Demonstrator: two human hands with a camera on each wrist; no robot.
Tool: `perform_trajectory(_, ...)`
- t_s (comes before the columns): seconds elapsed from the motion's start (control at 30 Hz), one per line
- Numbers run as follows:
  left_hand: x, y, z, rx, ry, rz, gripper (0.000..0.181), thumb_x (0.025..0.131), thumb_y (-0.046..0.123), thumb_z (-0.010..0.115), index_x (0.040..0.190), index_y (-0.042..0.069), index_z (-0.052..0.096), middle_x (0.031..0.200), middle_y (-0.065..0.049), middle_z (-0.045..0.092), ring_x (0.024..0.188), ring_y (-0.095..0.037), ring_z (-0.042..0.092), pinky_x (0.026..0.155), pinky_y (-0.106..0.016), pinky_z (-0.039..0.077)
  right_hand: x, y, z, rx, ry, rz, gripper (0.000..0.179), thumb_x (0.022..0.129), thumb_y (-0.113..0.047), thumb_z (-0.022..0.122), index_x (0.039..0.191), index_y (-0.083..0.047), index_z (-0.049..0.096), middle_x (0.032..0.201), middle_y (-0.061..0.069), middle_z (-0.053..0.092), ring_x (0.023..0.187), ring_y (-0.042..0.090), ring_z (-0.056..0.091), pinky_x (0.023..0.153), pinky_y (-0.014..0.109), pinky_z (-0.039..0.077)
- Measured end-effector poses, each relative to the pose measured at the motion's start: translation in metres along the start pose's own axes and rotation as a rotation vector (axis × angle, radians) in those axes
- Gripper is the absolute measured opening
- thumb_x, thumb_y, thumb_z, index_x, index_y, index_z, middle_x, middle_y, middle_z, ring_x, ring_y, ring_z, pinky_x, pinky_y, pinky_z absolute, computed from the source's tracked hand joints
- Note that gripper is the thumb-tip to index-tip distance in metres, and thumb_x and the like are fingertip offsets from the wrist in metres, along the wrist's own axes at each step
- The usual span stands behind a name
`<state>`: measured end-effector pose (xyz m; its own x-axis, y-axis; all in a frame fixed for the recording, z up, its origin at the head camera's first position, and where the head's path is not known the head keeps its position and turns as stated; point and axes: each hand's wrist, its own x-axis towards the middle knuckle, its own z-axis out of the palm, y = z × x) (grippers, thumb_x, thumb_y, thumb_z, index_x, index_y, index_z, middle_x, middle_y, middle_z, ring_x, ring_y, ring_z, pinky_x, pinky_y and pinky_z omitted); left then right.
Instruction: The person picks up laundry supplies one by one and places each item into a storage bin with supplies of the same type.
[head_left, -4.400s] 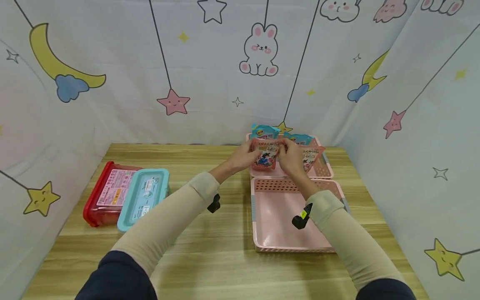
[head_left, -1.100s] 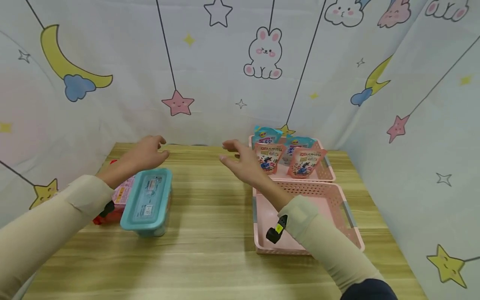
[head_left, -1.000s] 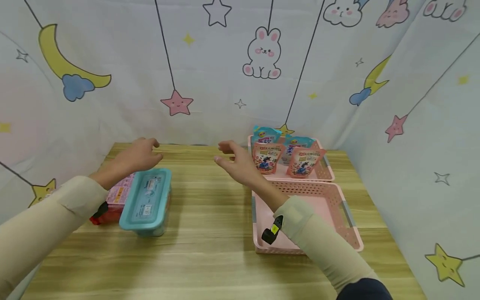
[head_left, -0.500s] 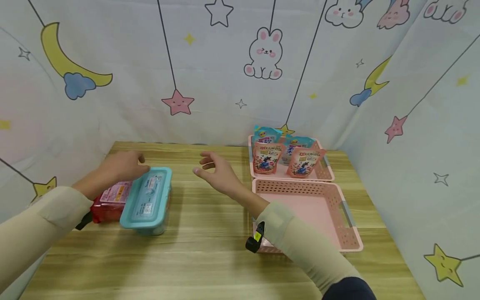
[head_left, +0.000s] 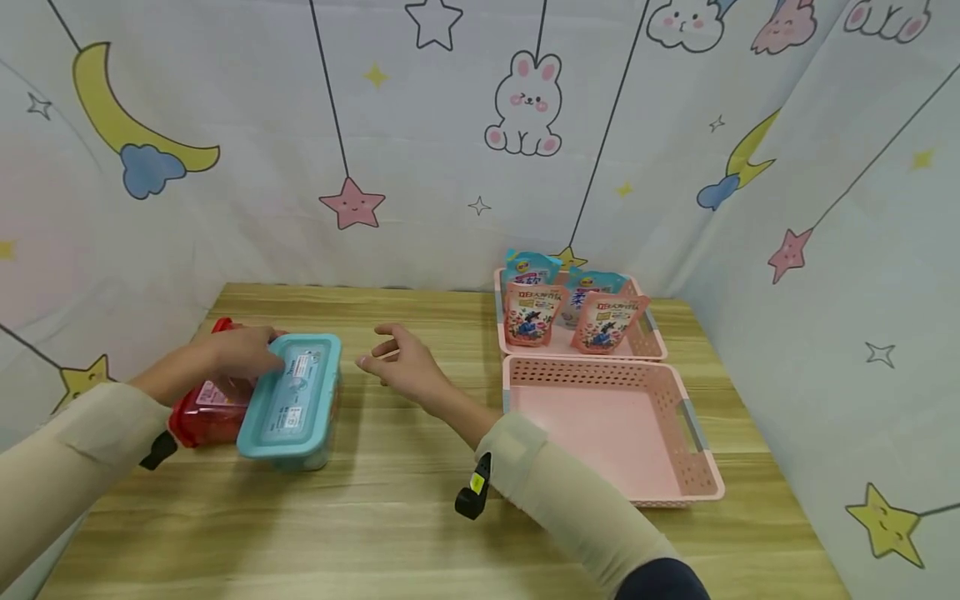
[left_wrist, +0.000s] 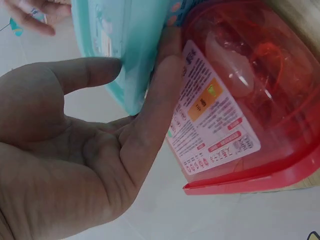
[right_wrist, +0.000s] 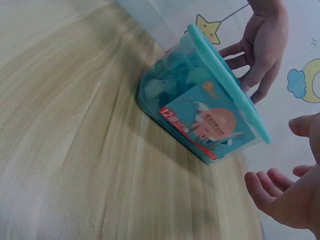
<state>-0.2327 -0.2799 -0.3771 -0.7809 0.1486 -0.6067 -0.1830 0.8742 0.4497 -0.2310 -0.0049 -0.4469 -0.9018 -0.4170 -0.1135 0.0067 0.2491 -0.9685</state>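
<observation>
Your left hand (head_left: 243,354) straddles the left edge of the teal rectangular plastic tub (head_left: 291,404), thumb (left_wrist: 92,74) over the rim, fingers (left_wrist: 157,102) down the side; can't tell if they're actually squeezing. Your right hand (head_left: 408,367) is loose and holding nothing, just off the other side. Tub's on the wood-grain desk (head_left: 405,533), lid (head_left: 300,392) up, long axis running away from you, far end angled a bit right. The red see-through plastic box (head_left: 206,421) to its left is partly hidden by hand and tub. Left fingertips are out of sight from the head view, and the lid print's too small to read.
</observation>
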Motion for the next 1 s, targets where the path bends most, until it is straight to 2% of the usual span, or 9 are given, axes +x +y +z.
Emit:
perform_trajectory(0.17, -0.001, -0.001, -0.004, -0.035, -0.085, -0.035, 0.098, 0.094, 0.013, 0.073, 0.162, -0.009, 0.006, 0.122, -0.037, 0.054, 0.084, -0.034, 0.074, 0.072, -0.046, 0.065, 0.002, 0.004, 0.013, 0.0, -0.036, 0.068, 0.069, 0.1, -0.024, 0.077, 0.159, -0.013, 0.044, 0.112, 0.003, 0.062, 0.1, 0.041, 0.072, 0.092, 0.056, 0.06)
perform_trajectory(0.3, -0.002, 0.002, -0.005, -0.033, -0.093, -0.043, 0.098, 0.096, 0.01, 0.073, 0.164, -0.005, 0.004, 0.127, -0.038, 0.05, 0.081, -0.033, 0.074, 0.073, -0.044, 0.065, 0.002, 0.005, 0.021, 0.028, -0.065, 0.095, 0.071, 0.1, -0.021, 0.077, 0.16, -0.013, 0.041, 0.11, 0.005, 0.064, 0.101, 0.047, 0.071, 0.09, 0.055, 0.061)
perform_trajectory(0.47, -0.002, 0.002, -0.002, -0.034, -0.086, -0.041, 0.094, 0.098, 0.006, 0.069, 0.164, -0.005, 0.004, 0.124, -0.036, 0.052, 0.078, -0.032, 0.073, 0.073, -0.043, 0.065, 0.004, 0.008, 0.034, 0.136, -0.131, 0.115, 0.073, 0.099, -0.02, 0.077, 0.16, -0.01, 0.039, 0.107, 0.007, 0.066, 0.103, 0.044, 0.073, 0.086, 0.054, 0.062)
perform_trajectory(0.63, 0.0, 0.002, -0.001, -0.052, -0.092, -0.037, 0.092, 0.1, 0.006, 0.068, 0.165, -0.004, 0.003, 0.115, -0.031, 0.056, 0.075, -0.03, 0.073, 0.072, -0.042, 0.065, 0.004, 0.003, 0.044, 0.191, -0.185, 0.142, 0.072, 0.101, -0.013, 0.075, 0.16, -0.008, 0.034, 0.1, 0.013, 0.068, 0.085, 0.036, 0.078, 0.085, 0.06, 0.061)
perform_trajectory(0.87, 0.004, -0.007, -0.002, -0.086, -0.123, -0.012, 0.088, 0.105, 0.01, 0.065, 0.165, -0.002, 0.001, 0.106, -0.025, 0.061, 0.073, -0.029, 0.072, 0.072, -0.041, 0.065, 0.001, -0.005, 0.052, 0.204, -0.184, 0.153, 0.038, 0.104, -0.005, 0.068, 0.133, -0.008, 0.043, 0.09, 0.016, 0.069, 0.063, 0.029, 0.073, 0.082, 0.066, 0.059)
perform_trajectory(1.0, 0.006, -0.015, -0.004, -0.107, -0.146, 0.015, 0.091, 0.105, 0.013, 0.066, 0.166, -0.001, 0.0, 0.109, -0.024, 0.059, 0.074, -0.028, 0.068, 0.073, -0.041, 0.064, 0.003, -0.007, 0.053, 0.202, -0.212, 0.159, 0.03, 0.106, -0.004, 0.064, 0.125, -0.008, 0.041, 0.087, 0.017, 0.069, 0.057, 0.026, 0.07, 0.082, 0.067, 0.058)
